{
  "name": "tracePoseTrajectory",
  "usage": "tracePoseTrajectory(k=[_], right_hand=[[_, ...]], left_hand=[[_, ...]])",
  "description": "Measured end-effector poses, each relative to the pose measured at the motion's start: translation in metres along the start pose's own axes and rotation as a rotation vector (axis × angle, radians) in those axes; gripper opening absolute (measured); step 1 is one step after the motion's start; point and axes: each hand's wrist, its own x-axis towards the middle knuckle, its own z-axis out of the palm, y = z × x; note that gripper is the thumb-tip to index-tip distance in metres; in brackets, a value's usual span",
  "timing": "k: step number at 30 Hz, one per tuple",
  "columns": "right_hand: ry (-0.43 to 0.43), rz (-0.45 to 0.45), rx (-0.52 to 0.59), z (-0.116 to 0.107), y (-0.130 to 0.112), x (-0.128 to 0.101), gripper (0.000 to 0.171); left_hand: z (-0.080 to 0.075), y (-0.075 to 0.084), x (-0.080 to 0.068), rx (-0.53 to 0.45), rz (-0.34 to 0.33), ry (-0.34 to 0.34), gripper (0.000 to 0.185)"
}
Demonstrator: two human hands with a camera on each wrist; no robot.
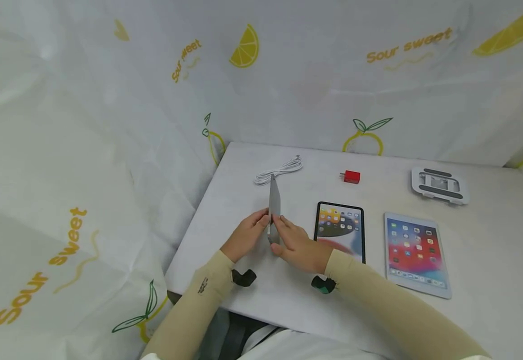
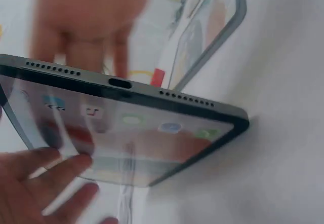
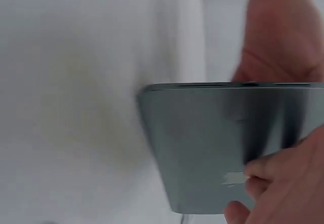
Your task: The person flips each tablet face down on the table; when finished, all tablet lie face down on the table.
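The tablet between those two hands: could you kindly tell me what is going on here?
Someone holds a tablet upright between the left hand, on its screen side, and the right hand, against its back. A black-framed tablet and a white tablet lie face up nearby. A red plug lies beyond.

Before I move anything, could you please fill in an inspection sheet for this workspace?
Surface: white tabletop, no spills seen.
Job's things: grey-backed tablet, held upright; table contact unclear. To its right, black-bordered tablet and white-framed tablet, both screen up.
Clutter: red plug adapter and folded white stand, farther back.
Grips: left grip, a bare hand, touches the upright tablet's screen side; right grip, also bare, touches its back.
Cables: white cable, bundled at the back left; no connection seen.
Surroundings: white curtain with lemon prints and "Sour sweet" lettering.
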Motion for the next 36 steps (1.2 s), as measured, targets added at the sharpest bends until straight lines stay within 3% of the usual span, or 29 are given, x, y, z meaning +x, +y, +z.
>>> tracePoseTrajectory(k=[3, 6, 10, 15, 24, 28, 32, 36], right_hand=[[-0.082, 0.045, -0.059, 0.012, 0.007, 0.003, 0.084], [-0.135, 0.097, -0.117, 0.020, 0.014, 0.003, 0.082], [-0.136, 0.143, -0.212, 0.019, 0.019, -0.005, 0.079], [-0.140, 0.134, -0.322, 0.029, 0.021, -0.015, 0.082], [-0.137, 0.131, -0.358, 0.036, 0.021, -0.025, 0.077], [-0.071, 0.166, -0.352, 0.026, 0.026, -0.038, 0.077], [0.045, 0.294, -0.350, 0.011, 0.041, -0.064, 0.084], [0.132, 0.428, -0.347, -0.002, 0.058, -0.095, 0.089]], left_hand=[[-0.012, -0.004, -0.009, -0.141, -0.004, 0.074, 0.058], [-0.024, -0.013, -0.017, -0.115, -0.021, 0.182, 0.053], [-0.029, -0.022, -0.016, 0.081, -0.090, 0.289, 0.042], [-0.021, -0.032, -0.011, 0.318, -0.184, 0.289, 0.034], [-0.003, -0.036, -0.007, 0.616, -0.148, 0.331, 0.025], [0.008, -0.026, -0.003, 0.719, -0.047, 0.290, 0.036], [0.030, -0.010, 0.004, 0.761, 0.076, 0.153, 0.049], [0.056, 0.005, 0.011, 0.817, 0.093, -0.002, 0.057]])
